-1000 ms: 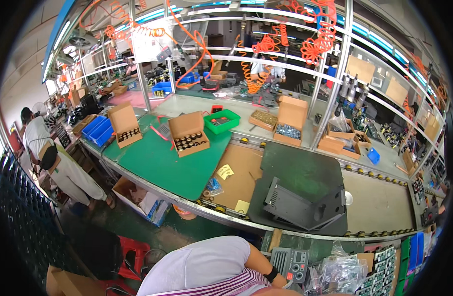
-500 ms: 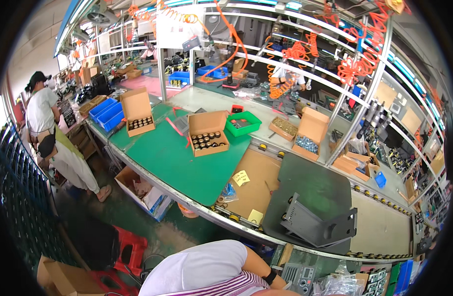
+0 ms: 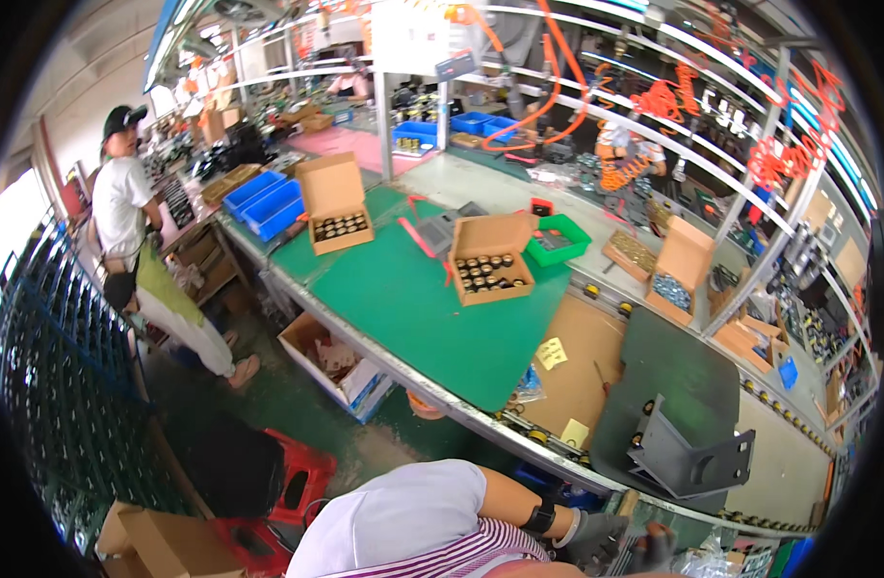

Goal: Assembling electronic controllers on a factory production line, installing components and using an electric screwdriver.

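Observation:
My left arm, in a pale sleeve with a black wristband, reaches along the lower edge. My left hand [image 3: 594,538], in a grey glove, is low at the front of the bench; its fingers are smeared. Close beside it is my right hand [image 3: 656,547], blurred and cut by the lower edge, fingertips showing. What either hand touches cannot be made out. Clear plastic bags [image 3: 707,559] lie just right of the hands. Beyond them a dark grey bent metal panel [image 3: 697,458] rests on a dark green mat [image 3: 668,380].
On the green bench top [image 3: 394,323] stand two open cardboard boxes of black cylindrical parts, one box [image 3: 495,289] nearer. A green bin [image 3: 558,241] and blue bins [image 3: 264,204] sit farther back. A person [image 3: 129,212] stands at left. Red stools [image 3: 302,472] are on the floor.
The whole view has swung left, so the bench appears farther right. Both my hands have come into sight at the lower edge. The person at left has raised and turned their head.

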`<state>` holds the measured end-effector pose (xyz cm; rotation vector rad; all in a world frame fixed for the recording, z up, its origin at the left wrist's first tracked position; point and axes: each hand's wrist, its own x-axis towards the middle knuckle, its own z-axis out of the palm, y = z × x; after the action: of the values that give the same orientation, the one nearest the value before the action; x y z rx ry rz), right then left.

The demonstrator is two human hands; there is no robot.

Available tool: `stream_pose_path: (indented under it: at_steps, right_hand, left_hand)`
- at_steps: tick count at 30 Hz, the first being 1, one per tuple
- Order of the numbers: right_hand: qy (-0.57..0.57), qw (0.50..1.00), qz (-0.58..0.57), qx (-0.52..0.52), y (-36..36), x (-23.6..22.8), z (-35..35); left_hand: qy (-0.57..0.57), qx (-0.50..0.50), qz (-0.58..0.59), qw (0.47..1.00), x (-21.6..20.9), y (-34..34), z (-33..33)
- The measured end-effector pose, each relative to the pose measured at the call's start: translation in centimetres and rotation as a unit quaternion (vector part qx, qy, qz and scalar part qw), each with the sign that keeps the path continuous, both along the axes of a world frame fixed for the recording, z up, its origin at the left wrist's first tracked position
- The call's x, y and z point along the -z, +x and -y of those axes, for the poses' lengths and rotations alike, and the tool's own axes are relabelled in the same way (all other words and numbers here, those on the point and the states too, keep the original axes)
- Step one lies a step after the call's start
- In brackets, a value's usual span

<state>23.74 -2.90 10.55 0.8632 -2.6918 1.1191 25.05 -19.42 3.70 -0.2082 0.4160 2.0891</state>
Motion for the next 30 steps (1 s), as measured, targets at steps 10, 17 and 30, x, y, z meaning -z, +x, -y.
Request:
stream_pose_path:
  at_steps: [10, 17, 30]
  right_hand:
    - [0.073, 0.898, -0.234, -0.365, 0.1, 3.4, 15.2]
    - [0.14, 0.882, -0.295, -0.34, 0.6, 3.1, 18.5]
    - [-0.062, 0.98, 0.113, -0.152, -0.8, 2.1, 17.6]
  left_hand:
    - [0.233, -0.249, 0.035, 0.94, 4.8, 1.5, 9.7]
    - [0.205, -0.372, -0.028, 0.905, 4.6, 3.4, 12.6]
    - [0.052, -0.276, -0.017, 0.96, 3.7, 3.5, 14.6]
